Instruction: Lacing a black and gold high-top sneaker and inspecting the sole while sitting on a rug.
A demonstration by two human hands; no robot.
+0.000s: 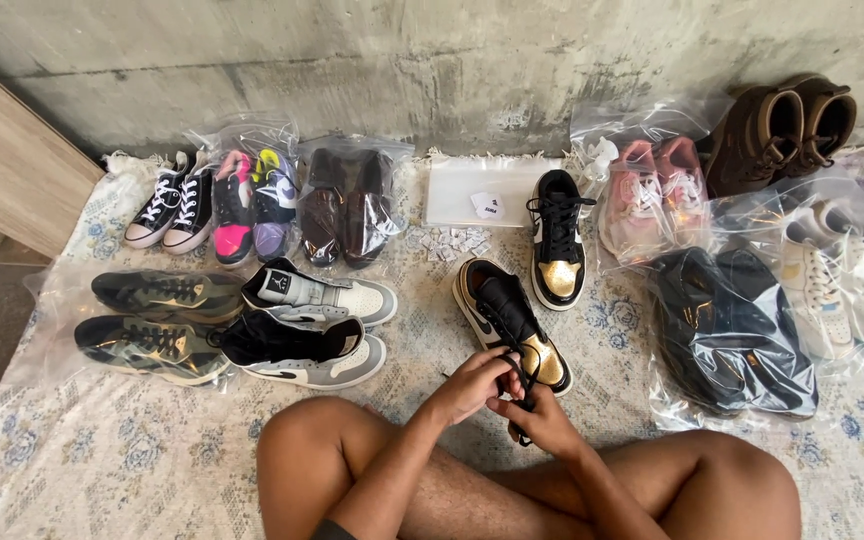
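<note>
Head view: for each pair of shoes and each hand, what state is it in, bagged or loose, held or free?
Black-and-gold sneaker: loose, laces held by both hands.
Second black-and-gold sneaker: loose, upright, untouched.
Left hand: gripping laces.
Right hand: gripping laces.
Grey-and-black sneakers: loose.
Camouflage sneakers: bagged.
Brown boots: loose.
Pink sneakers: bagged.
Empty clear bag: flat.

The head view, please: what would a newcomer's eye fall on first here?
Probably the black and gold sneaker in the middle of the patterned cloth, with the left hand and right hand at its black laces. Its partner stands just behind. Around them lie more pairs, several in clear bags, such as the black shoes on the right.
</note>
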